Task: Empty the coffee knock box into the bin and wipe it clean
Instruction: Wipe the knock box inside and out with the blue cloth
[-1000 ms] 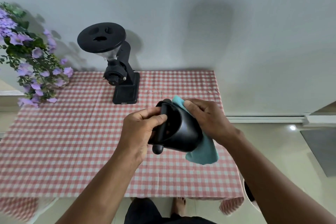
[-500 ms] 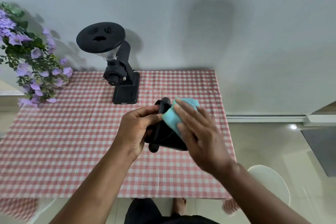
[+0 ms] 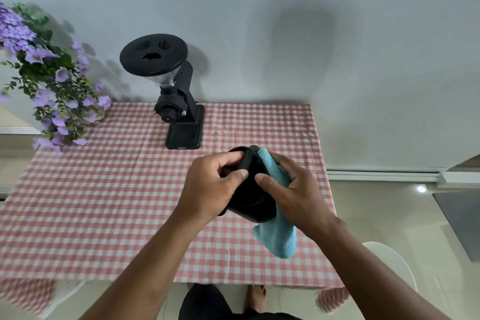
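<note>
Your left hand (image 3: 207, 187) gripped the box (image 3: 253, 196); your right hand (image 3: 293, 189) clutched the cloth (image 3: 279, 239) against it. Hard rubbing could twist it loose.

The right hand (image 3: 298, 189) has slid the blue cloth (image 3: 279, 236) from the top of the knock box (image 3: 253, 197) round to its 3 o'clock side, the tail again hanging toward 6 o'clock; the left hand (image 3: 210, 187) keeps gripping the rim
</note>
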A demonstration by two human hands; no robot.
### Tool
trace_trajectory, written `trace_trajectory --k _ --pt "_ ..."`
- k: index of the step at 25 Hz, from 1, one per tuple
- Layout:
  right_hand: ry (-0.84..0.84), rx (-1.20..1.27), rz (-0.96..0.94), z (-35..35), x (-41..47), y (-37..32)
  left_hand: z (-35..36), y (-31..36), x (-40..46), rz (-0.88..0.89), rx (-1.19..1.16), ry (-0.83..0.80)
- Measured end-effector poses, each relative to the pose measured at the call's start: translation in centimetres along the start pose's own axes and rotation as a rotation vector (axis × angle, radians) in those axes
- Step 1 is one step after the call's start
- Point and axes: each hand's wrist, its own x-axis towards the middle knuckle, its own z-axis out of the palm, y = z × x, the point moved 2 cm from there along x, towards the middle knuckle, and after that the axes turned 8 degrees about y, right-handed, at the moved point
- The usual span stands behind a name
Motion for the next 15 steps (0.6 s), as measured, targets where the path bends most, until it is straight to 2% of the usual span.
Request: trace_trajectory --k 2,5,6,7,8,11,13,15 --pt "0.045 0.101 0.049 0.3 -0.1 0.0 0.0 0.3 -0.3 0.105 0.085 0.034" --pt "0.139 0.242 0.093 0.7 -0.7 0.0 -0.6 0.2 -0.8 0.262 0.114 0.23" --pt "0.173 0.278 0.106 0.8 -0.8 0.0 -0.9 -0.2 -1.1 0.247 0.118 0.273" --pt "0.207 0.301 0.111 0.8 -0.8 0.1 -1.3 -0.9 -1.4 0.148 0.094 0.265" --pt "0.234 0.318 0.115 0.8 -0.9 0.2 -1.4 -1.5 -1.6 -0.032 0.019 0.186" --pt "0.245 0.358 0.101 1.1 -1.3 0.3 -0.4 -2.5 -3.2 -0.64 -0.52 -0.147" --pt "0.225 0.377 0.072 1.1 -1.3 0.2 0.0 -2.4 -3.6 -0.735 -0.709 -0.172" --pt "0.226 0.368 0.036 1.0 -1.2 -0.1 0.1 -2.5 -3.2 -0.689 -0.749 -0.084"
